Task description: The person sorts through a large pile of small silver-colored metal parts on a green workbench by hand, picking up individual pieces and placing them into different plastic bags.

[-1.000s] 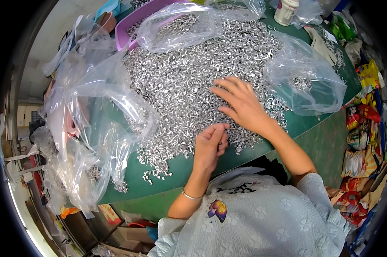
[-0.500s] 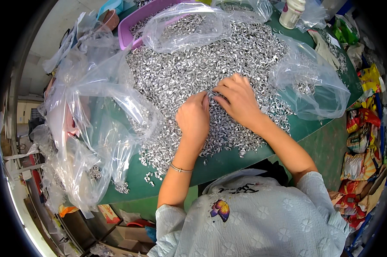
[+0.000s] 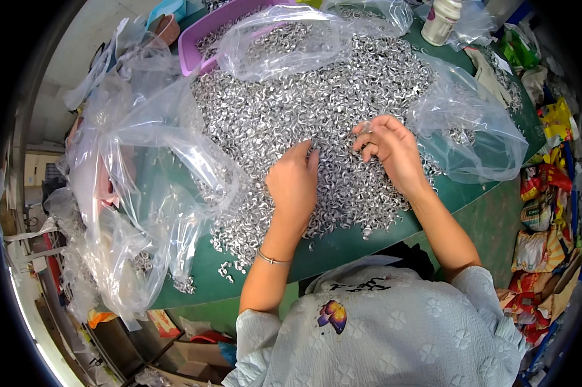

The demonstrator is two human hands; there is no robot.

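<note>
A wide heap of small silvery curved metal pieces (image 3: 271, 116) is spread over a green table (image 3: 204, 271). My left hand (image 3: 293, 180) rests low on the heap, fingers curled, with thumb and forefinger close together. What lies between those fingertips is too small to make out. My right hand (image 3: 394, 155) is raised over the heap to the right, apart from the left, its fingers loosely bent and spread. A small shiny spot shows between its upper fingertips; I cannot tell whether it is a held piece or the heap behind.
Clear plastic bags lie at the left (image 3: 155, 187), at the back (image 3: 281, 45) and at the right (image 3: 478, 135). A purple tub (image 3: 188, 51) with metal pieces and a white bottle (image 3: 440, 22) stand at the far side. Colourful packages (image 3: 536, 251) are piled right of the table.
My right hand has moved away from the left, to the right, and its fingers have spread. My left hand has stayed almost in place.
</note>
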